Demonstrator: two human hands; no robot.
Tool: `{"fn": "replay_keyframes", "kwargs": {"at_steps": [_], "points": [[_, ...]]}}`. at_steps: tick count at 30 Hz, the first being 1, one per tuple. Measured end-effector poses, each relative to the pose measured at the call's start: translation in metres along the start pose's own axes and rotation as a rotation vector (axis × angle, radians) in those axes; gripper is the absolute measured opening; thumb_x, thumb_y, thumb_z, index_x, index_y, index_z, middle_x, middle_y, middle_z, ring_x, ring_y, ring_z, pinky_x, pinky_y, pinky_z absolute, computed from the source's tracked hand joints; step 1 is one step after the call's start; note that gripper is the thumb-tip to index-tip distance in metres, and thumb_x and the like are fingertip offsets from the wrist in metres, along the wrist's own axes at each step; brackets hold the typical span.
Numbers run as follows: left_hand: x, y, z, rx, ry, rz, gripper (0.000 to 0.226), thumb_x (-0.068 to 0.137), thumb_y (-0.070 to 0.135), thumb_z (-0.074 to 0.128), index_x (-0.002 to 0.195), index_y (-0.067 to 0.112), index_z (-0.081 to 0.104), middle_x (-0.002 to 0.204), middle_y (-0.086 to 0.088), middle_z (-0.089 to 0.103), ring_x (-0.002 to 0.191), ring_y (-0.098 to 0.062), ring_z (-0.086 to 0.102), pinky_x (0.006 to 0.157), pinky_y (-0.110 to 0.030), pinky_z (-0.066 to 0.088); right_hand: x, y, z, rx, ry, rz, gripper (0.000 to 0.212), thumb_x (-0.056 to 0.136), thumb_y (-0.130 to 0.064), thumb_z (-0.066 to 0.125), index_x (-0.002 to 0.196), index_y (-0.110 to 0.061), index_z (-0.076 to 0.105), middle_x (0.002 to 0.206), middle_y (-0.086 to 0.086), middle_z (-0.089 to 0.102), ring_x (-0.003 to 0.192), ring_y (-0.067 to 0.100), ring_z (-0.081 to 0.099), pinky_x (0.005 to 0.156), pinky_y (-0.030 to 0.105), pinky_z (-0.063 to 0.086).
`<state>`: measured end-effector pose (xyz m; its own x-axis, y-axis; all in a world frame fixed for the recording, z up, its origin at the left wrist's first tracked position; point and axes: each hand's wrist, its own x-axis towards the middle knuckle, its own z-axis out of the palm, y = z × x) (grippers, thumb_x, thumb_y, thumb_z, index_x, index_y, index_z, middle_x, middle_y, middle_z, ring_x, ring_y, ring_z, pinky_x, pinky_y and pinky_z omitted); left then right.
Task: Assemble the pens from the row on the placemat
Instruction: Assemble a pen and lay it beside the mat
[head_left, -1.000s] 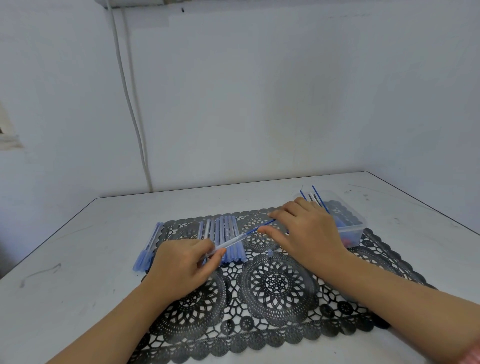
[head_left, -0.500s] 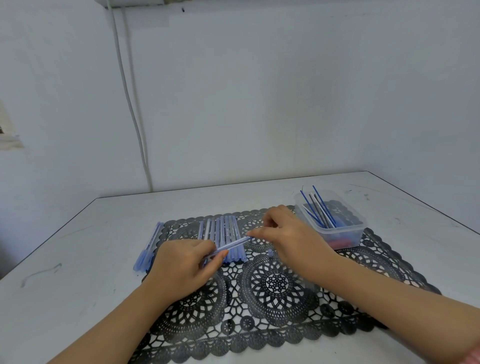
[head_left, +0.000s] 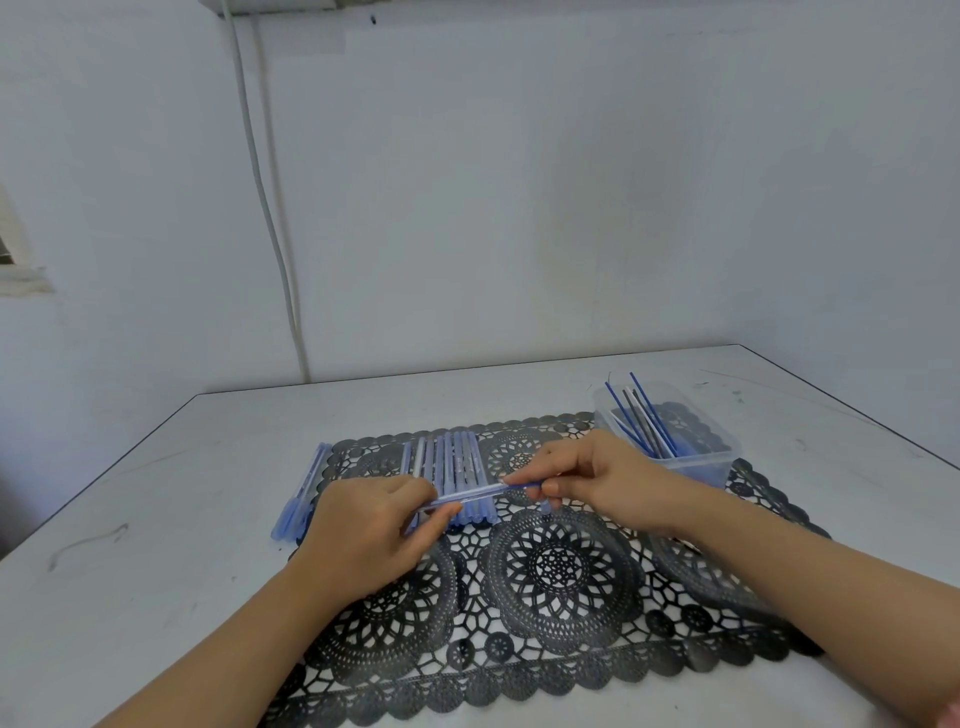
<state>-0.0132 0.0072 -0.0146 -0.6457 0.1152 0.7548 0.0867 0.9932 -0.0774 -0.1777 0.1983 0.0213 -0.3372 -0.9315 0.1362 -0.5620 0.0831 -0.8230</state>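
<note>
Shoved the refill (head_left: 522, 486) deeper into the barrel (head_left: 467, 496) than 1 second ago, gripping it with left hand (head_left: 363, 525), pinching refill end with right hand (head_left: 597, 483), nearly seated.

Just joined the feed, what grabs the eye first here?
Mid-mat, both hands meet: the left hand grips a clear barrel while the right hand pinches a blue refill at its end. Behind them lies the row of barrels on the black lace placemat, and a clear tub of refills stands at its far right corner.
</note>
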Motion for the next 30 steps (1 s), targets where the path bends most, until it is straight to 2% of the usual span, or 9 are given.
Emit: {"fn": "replay_keyframes", "kwargs": {"at_steps": [5, 10, 15, 19, 23, 26, 27, 28, 30], "points": [[-0.001, 0.000, 0.001, -0.044, 0.006, 0.055, 0.039, 0.094, 0.043, 0.048, 0.070, 0.020, 0.067, 0.052, 0.016, 0.051, 0.042, 0.001, 0.043, 0.038, -0.015, 0.038, -0.001, -0.001, 0.003, 0.171, 0.035, 0.032, 0.019, 0.078, -0.002, 0.068, 0.090, -0.015, 0.074, 0.071, -0.005, 0.069, 0.069, 0.008, 0.060, 0.075, 0.019, 0.050], [-0.001, 0.001, 0.003, -0.037, 0.007, 0.086, 0.039, 0.095, 0.042, 0.048, 0.070, 0.019, 0.067, 0.053, 0.015, 0.053, 0.042, 0.000, 0.045, 0.038, -0.017, 0.038, -0.001, 0.000, 0.012, 0.202, 0.122, 0.032, 0.010, 0.073, -0.003, 0.074, 0.077, -0.012, 0.073, 0.074, 0.009, 0.071, 0.067, 0.015, 0.060, 0.069, 0.027, 0.051], [-0.001, 0.001, 0.003, -0.057, 0.000, 0.077, 0.043, 0.096, 0.044, 0.045, 0.071, 0.018, 0.068, 0.052, 0.015, 0.053, 0.041, 0.000, 0.044, 0.037, -0.017, 0.038, -0.003, -0.002, 0.018, 0.225, 0.152, 0.013, 0.008, 0.076, 0.000, 0.071, 0.080, -0.007, 0.071, 0.064, 0.000, 0.067, 0.057, 0.005, 0.060, 0.056, 0.017, 0.048], [0.000, 0.002, 0.002, -0.053, 0.001, 0.058, 0.040, 0.094, 0.042, 0.048, 0.070, 0.018, 0.068, 0.052, 0.016, 0.053, 0.041, 0.001, 0.044, 0.037, -0.015, 0.037, -0.003, -0.004, 0.016, 0.190, 0.153, 0.007, 0.010, 0.077, -0.005, 0.072, 0.084, -0.012, 0.072, 0.067, 0.001, 0.069, 0.062, 0.007, 0.062, 0.060, 0.019, 0.050], [0.000, 0.001, 0.001, -0.034, 0.006, 0.007, 0.033, 0.091, 0.040, 0.052, 0.069, 0.019, 0.065, 0.052, 0.017, 0.049, 0.043, 0.003, 0.038, 0.042, -0.011, 0.031, -0.004, -0.005, 0.012, 0.149, 0.193, 0.032, 0.015, 0.083, -0.013, 0.067, 0.097, -0.015, 0.071, 0.071, 0.000, 0.069, 0.065, 0.005, 0.064, 0.062, 0.016, 0.050], [-0.001, -0.001, 0.002, -0.022, 0.016, -0.020, 0.036, 0.092, 0.041, 0.049, 0.068, 0.020, 0.065, 0.051, 0.016, 0.049, 0.042, 0.003, 0.040, 0.042, -0.011, 0.031, -0.001, 0.001, 0.013, -0.060, 0.281, 0.087, 0.013, 0.089, -0.022, 0.060, 0.098, -0.023, 0.069, 0.073, -0.003, 0.069, 0.067, 0.007, 0.063, 0.064, 0.021, 0.052], [-0.001, -0.001, 0.002, -0.020, 0.016, -0.029, 0.038, 0.093, 0.043, 0.047, 0.068, 0.020, 0.065, 0.051, 0.015, 0.049, 0.041, 0.002, 0.041, 0.042, -0.012, 0.031, 0.000, 0.004, 0.014, -0.181, 0.284, 0.104, 0.014, 0.090, -0.024, 0.059, 0.099, -0.024, 0.069, 0.075, -0.005, 0.068, 0.068, 0.006, 0.062, 0.067, 0.018, 0.050], [-0.001, -0.001, 0.003, -0.017, 0.016, -0.036, 0.040, 0.094, 0.044, 0.046, 0.068, 0.020, 0.064, 0.051, 0.015, 0.050, 0.041, 0.001, 0.042, 0.042, -0.012, 0.031, 0.000, 0.006, 0.014, -0.281, 0.272, 0.114, 0.016, 0.090, -0.026, 0.059, 0.102, -0.025, 0.069, 0.075, -0.007, 0.067, 0.066, 0.004, 0.059, 0.065, 0.012, 0.046], [-0.002, -0.001, 0.003, -0.010, 0.014, -0.045, 0.040, 0.094, 0.044, 0.046, 0.068, 0.020, 0.065, 0.051, 0.015, 0.050, 0.041, 0.000, 0.043, 0.042, -0.012, 0.031, 0.000, 0.009, 0.016, -0.372, 0.231, 0.130, 0.021, 0.088, -0.029, 0.061, 0.107, -0.022, 0.068, 0.072, -0.009, 0.063, 0.060, -0.002, 0.052, 0.057, 0.008, 0.039]]}}
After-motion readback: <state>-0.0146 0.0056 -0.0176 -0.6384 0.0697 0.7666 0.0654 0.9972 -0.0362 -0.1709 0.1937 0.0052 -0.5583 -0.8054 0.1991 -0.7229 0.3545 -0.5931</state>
